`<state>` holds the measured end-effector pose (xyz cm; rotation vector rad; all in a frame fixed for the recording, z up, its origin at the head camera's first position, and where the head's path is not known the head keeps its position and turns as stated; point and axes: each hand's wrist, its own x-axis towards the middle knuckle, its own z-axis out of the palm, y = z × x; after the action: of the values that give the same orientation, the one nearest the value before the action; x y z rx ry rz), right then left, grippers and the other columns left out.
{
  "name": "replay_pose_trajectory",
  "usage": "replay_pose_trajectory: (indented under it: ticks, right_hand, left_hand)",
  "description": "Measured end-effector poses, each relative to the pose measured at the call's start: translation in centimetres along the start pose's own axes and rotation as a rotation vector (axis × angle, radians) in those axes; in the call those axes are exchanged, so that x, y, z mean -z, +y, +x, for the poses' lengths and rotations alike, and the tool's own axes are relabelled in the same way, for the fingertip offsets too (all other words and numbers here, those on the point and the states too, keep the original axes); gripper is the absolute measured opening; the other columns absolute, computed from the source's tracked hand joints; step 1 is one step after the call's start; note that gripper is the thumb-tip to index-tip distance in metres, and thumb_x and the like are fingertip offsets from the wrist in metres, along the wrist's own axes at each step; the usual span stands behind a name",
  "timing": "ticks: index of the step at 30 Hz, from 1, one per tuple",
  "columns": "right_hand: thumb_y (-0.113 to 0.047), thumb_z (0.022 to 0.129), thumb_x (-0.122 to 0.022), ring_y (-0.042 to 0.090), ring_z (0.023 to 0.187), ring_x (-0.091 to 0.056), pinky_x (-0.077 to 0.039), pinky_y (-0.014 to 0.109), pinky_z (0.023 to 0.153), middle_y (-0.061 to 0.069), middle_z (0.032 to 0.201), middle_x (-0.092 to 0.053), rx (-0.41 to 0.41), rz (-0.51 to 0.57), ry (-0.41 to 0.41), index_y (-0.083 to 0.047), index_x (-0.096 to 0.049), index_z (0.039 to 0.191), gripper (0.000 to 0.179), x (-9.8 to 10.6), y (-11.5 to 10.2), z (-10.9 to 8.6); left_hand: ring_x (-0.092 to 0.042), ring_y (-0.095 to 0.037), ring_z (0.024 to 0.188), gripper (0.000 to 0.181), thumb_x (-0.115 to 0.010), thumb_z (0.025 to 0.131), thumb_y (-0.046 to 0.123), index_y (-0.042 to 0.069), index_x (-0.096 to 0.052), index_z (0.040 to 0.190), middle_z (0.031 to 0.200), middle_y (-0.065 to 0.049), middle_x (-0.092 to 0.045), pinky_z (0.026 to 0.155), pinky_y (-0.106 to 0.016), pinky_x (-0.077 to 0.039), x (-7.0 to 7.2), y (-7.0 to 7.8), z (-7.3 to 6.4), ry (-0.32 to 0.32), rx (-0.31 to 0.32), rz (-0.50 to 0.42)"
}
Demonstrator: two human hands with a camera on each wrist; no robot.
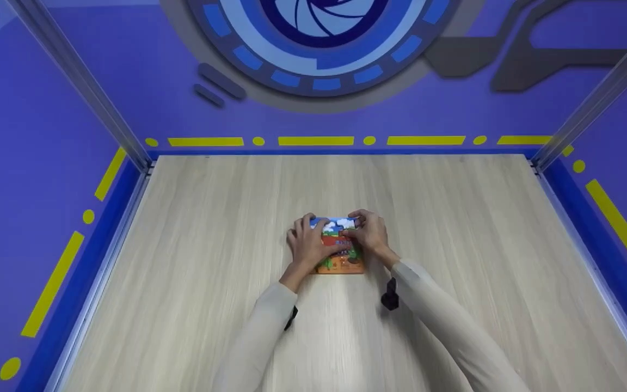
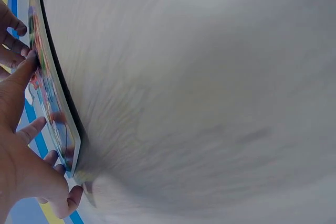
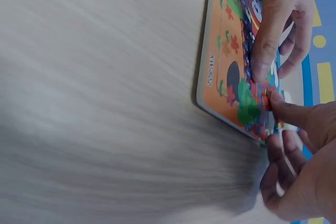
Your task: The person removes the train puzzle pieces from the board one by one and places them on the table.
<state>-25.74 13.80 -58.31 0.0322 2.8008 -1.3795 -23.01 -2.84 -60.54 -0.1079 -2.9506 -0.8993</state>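
A colourful flat picture puzzle (image 1: 340, 267), orange at its near edge with a blue sky and clouds at the far edge, lies on the table. My left hand (image 1: 308, 245) spreads over its left side, thumb reaching across the picture and fingers resting at the far left edge. At the far right corner, my right hand (image 1: 372, 233) pinches a puzzle piece (image 1: 346, 223) with a white cloud on it, thumb over the picture side. In the right wrist view the left thumb (image 3: 261, 69) presses the picture beside the right hand. My fingers hide much of the piece.
The pale wood-grain table (image 1: 210, 218) extends on all sides of the puzzle. Blue printed panels (image 1: 101, 71) with yellow marks stand at the back and sides, with metal posts (image 1: 82, 81) at the corners. A black device (image 1: 390, 296) hangs at the right wrist.
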Motion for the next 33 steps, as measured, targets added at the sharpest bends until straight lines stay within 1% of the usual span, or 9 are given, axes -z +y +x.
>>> replay_pose_trajectory:
  ticks: [5, 9, 13, 15, 17, 21, 23, 26, 33]
  right_hand:
    - [0.000, 0.086, -0.078, 0.024, 0.084, -0.066, -0.054, 0.031, 0.075, 0.018, 0.098, -0.070, 0.045, 0.066, -0.010, 0.001, -0.072, 0.115, 0.029, 0.3, 0.2, 0.1]
    - [0.002, 0.088, -0.075, 0.027, 0.089, -0.067, -0.054, 0.030, 0.076, 0.020, 0.102, -0.070, 0.035, 0.114, -0.023, 0.001, -0.070, 0.118, 0.030, 0.9, 0.2, 0.2]
    - [0.004, 0.089, -0.073, 0.028, 0.090, -0.067, -0.051, 0.025, 0.069, 0.020, 0.104, -0.068, 0.016, 0.127, -0.023, 0.001, -0.069, 0.119, 0.031, 1.8, 0.6, 0.2]
    - [0.004, 0.089, -0.073, 0.027, 0.089, -0.067, -0.050, 0.023, 0.066, 0.020, 0.104, -0.068, 0.005, 0.124, -0.017, 0.000, -0.069, 0.119, 0.031, 2.5, 1.0, 0.3]
    - [0.005, 0.090, -0.072, 0.027, 0.088, -0.068, -0.049, 0.021, 0.065, 0.020, 0.103, -0.067, -0.002, 0.126, -0.011, 0.001, -0.069, 0.119, 0.030, 3.2, 1.4, 0.2]
    - [0.007, 0.091, -0.069, 0.031, 0.083, -0.074, -0.049, 0.021, 0.057, 0.023, 0.104, -0.069, -0.032, 0.185, -0.016, 0.003, -0.066, 0.122, 0.031, 4.9, 2.5, 0.3]
    - [0.007, 0.093, -0.067, 0.033, 0.083, -0.076, -0.049, 0.021, 0.054, 0.026, 0.106, -0.069, -0.048, 0.212, -0.025, 0.005, -0.064, 0.125, 0.032, 5.8, 3.2, 0.2]
    - [0.008, 0.093, -0.066, 0.033, 0.085, -0.078, -0.052, 0.022, 0.055, 0.028, 0.108, -0.069, -0.065, 0.232, -0.023, 0.006, -0.063, 0.126, 0.034, 7.2, 4.4, 0.1]
    - [0.008, 0.091, -0.069, 0.036, 0.086, -0.078, -0.060, 0.026, 0.065, 0.037, 0.108, -0.068, -0.004, 0.192, 0.004, 0.012, -0.063, 0.126, 0.035, 10.9, 7.5, -0.5]
  left_hand:
    - [-0.035, -0.037, 0.139, 0.082, -0.085, 0.073, 0.060, 0.020, -0.061, 0.140, 0.152, -0.015, -0.042, 0.108, -0.060, -0.027, -0.1, 0.0, 0.2, -0.010, 0.012, 0.008]
    - [-0.036, -0.037, 0.139, 0.082, -0.084, 0.073, 0.062, 0.020, -0.061, 0.139, 0.152, -0.015, -0.042, 0.109, -0.061, -0.028, -0.1, 0.0, 0.4, -0.003, 0.012, 0.008]
    - [-0.037, -0.037, 0.139, 0.082, -0.084, 0.072, 0.062, 0.020, -0.061, 0.139, 0.151, -0.015, -0.043, 0.109, -0.061, -0.028, -0.2, -0.1, 0.3, -0.001, 0.007, 0.005]
    - [-0.038, -0.037, 0.138, 0.082, -0.085, 0.071, 0.062, 0.019, -0.062, 0.138, 0.150, -0.015, -0.044, 0.108, -0.061, -0.028, -0.3, -0.1, 0.1, 0.015, -0.007, -0.001]
    - [-0.039, -0.036, 0.135, 0.083, -0.081, 0.071, 0.069, 0.020, -0.063, 0.135, 0.147, -0.015, -0.045, 0.106, -0.060, -0.030, -0.8, -0.5, 0.2, 0.056, -0.040, 0.012]
    - [-0.040, -0.036, 0.132, 0.084, -0.080, 0.069, 0.071, 0.019, -0.064, 0.133, 0.144, -0.015, -0.046, 0.103, -0.060, -0.031, -0.8, -0.5, 0.0, 0.091, -0.072, 0.022]
    - [-0.040, -0.037, 0.132, 0.083, -0.084, 0.069, 0.066, 0.017, -0.064, 0.134, 0.145, -0.016, -0.046, 0.104, -0.061, -0.030, -0.3, -0.1, -0.2, 0.071, -0.061, 0.002]
    - [-0.038, -0.038, 0.134, 0.082, -0.086, 0.070, 0.060, 0.015, -0.063, 0.136, 0.148, -0.017, -0.044, 0.107, -0.063, -0.027, -0.2, 0.0, -0.1, 0.037, -0.039, -0.023]
    - [-0.038, -0.038, 0.134, 0.083, -0.086, 0.069, 0.061, 0.017, -0.063, 0.136, 0.147, -0.016, -0.044, 0.106, -0.063, -0.027, -0.1, 0.0, 0.0, 0.019, -0.022, -0.023]
